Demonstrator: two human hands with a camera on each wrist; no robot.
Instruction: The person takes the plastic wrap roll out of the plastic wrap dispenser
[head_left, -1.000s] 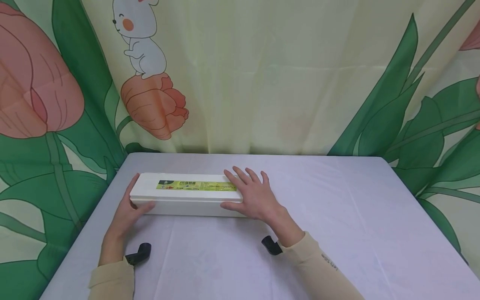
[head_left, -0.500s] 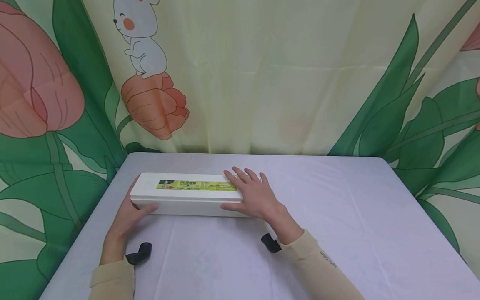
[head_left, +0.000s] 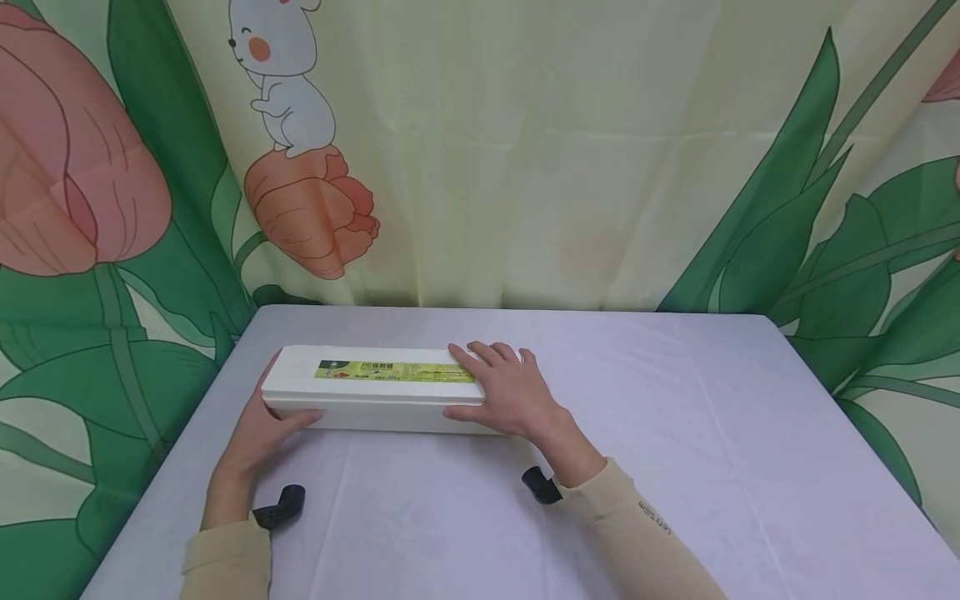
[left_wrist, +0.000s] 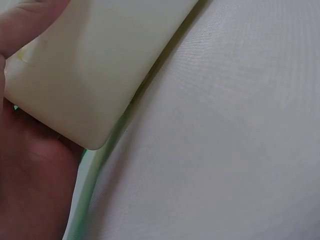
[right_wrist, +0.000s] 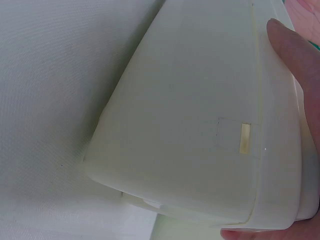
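A long white cling film box (head_left: 375, 415) lies across the left half of the table, its lid down, with a yellow-green label (head_left: 393, 372) on top. My left hand (head_left: 253, 433) holds the box's left end, thumb along the front and the other fingers hidden behind. Over the right end rests my right hand (head_left: 510, 393), fingers spread across the lid and thumb pointing left along the front edge. In the left wrist view the thumb (left_wrist: 27, 25) presses the box wall (left_wrist: 105, 70). The right wrist view shows the right thumb (right_wrist: 295, 55) on the lid's edge.
A white cloth covers the table (head_left: 675, 450). Behind it hangs a curtain (head_left: 525, 183) printed with tulips, leaves and a rabbit. A black wrist mount (head_left: 281, 507) sits by the left sleeve, and another black mount (head_left: 542, 486) by the right.
My left thumb has slid a little to the right along the box front. The right fingertips have dropped slightly toward the lid. The box stays in place.
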